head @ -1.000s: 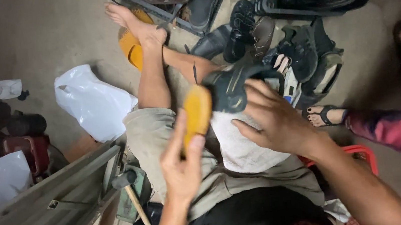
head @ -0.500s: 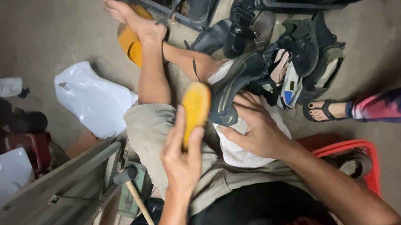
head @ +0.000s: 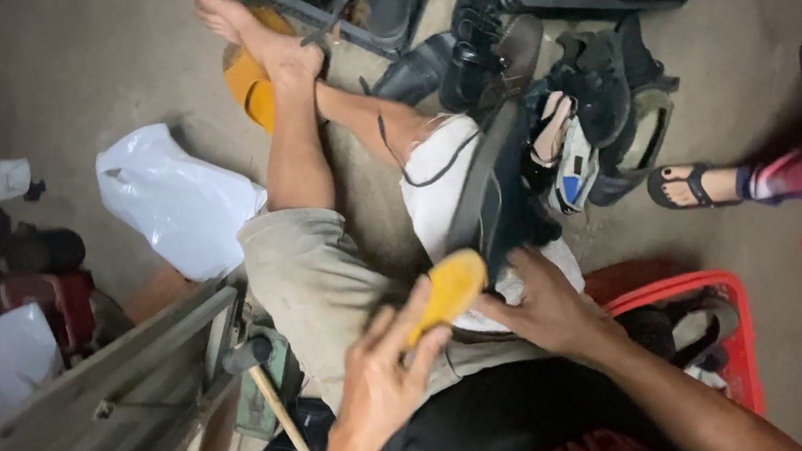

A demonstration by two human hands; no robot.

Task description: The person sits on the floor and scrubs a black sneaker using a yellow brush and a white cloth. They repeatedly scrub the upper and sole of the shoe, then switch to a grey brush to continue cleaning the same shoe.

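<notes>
My left hand [head: 385,378] grips a yellow-orange brush [head: 447,293] and holds it low over my lap. My right hand [head: 543,308] holds the near end of a dark sandal [head: 498,194], which stands on edge on a white cloth [head: 437,191] spread over my right knee. The brush touches or nearly touches the sandal's near end. My legs stretch out ahead on the concrete floor, and my left foot [head: 264,40] rests by an orange sandal [head: 246,87].
A heap of dark shoes and sandals [head: 566,86] lies ahead on racks. A white plastic bag [head: 179,202] lies at left. A hammer [head: 263,387] rests beside my left thigh. A red basket [head: 704,322] stands at right. Another person's sandalled feet [head: 688,185] stand at far right.
My left hand has lowered the brush toward my lap. My right hand has turned the sandal on edge and pulled it closer. The other person's feet have shifted.
</notes>
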